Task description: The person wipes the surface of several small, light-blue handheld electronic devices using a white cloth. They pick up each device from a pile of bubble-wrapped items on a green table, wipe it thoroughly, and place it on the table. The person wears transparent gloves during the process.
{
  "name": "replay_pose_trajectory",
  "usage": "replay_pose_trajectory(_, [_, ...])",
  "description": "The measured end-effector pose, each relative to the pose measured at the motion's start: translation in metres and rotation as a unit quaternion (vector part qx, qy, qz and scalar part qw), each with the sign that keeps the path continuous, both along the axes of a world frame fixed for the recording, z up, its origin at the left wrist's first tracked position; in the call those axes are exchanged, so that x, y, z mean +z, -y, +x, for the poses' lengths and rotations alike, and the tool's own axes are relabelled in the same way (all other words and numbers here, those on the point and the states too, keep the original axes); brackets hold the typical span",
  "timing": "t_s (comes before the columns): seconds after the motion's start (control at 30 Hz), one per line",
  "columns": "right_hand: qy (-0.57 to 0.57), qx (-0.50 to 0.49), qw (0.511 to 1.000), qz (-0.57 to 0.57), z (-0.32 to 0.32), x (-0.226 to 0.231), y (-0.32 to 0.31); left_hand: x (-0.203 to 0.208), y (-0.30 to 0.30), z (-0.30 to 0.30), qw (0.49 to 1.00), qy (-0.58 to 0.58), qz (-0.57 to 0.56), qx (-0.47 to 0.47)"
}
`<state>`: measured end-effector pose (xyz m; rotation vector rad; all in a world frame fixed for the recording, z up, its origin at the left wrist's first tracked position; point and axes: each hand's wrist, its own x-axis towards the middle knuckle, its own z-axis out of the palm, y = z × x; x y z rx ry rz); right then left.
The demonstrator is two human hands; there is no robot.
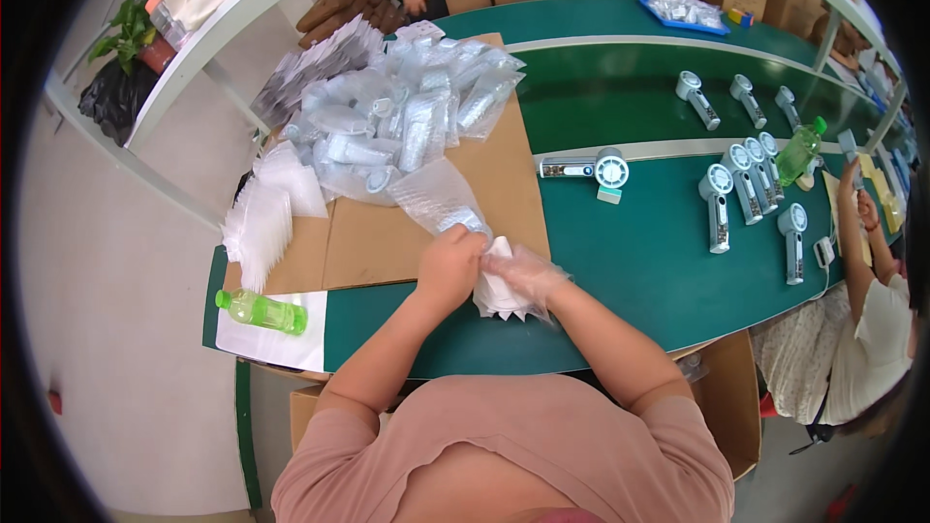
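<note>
My left hand (451,269) is closed round the lower end of a clear bubble-wrap bag (431,196), which slants up and to the left, with something pale blue inside. Against it, at the bag's end, rests my right hand (525,274) in a thin see-through plastic glove, its fingers closed together. White folded papers (504,302) fan out under and around the right fingers. Whether those fingers grip the bag or a paper is hidden. Beyond, a handheld fan (608,170) lies on the green table (620,261) beside the cardboard sheet (373,247).
Several bubble-wrapped packages (387,116) heap up on the cardboard, near stacked white papers (263,218). A green bottle (262,312) lies front left. More fans (718,203) stand in rows to the right, where a co-worker (857,339) sits. A shelf frame (232,19) arches overhead.
</note>
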<state>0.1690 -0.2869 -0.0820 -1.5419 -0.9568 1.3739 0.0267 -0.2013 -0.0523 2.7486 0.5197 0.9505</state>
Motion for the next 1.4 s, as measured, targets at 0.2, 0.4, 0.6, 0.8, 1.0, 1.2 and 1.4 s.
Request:
replay_pose_trajectory(0.2, [-0.153, 0.088, 0.979, 0.101, 0.005, 0.029, 0.022, 0.001, -0.023, -0.02, 0.937, 0.108, -0.332, 0.022])
replay_pose_trajectory(0.4, [0.255, 0.15, 0.918, 0.264, -0.01, 0.033, 0.029, 0.035, -0.017, -0.049, 0.727, 0.143, -0.671, 0.007])
replay_pose_trajectory(0.6, [0.269, 0.146, 0.856, 0.417, -0.013, 0.037, 0.028, 0.044, -0.009, -0.075, 0.765, 0.044, -0.643, -0.004])
replay_pose_trajectory(0.8, [0.211, 0.112, 0.831, 0.503, -0.015, 0.054, 0.045, 0.071, 0.01, -0.07, 0.818, 0.025, -0.574, -0.008])
replay_pose_trajectory(1.0, [0.152, 0.122, 0.858, 0.476, -0.004, 0.064, 0.052, 0.072, 0.015, -0.072, 0.799, -0.015, -0.599, -0.054])
replay_pose_trajectory(1.2, [-0.022, 0.122, 0.892, 0.435, 0.002, 0.072, 0.065, 0.089, 0.016, -0.06, 0.81, -0.008, -0.586, -0.029])
replay_pose_trajectory(1.4, [-0.062, 0.217, 0.88, 0.418, 0.006, 0.073, 0.066, 0.102, 0.027, -0.053, 0.804, -0.052, -0.585, -0.089])
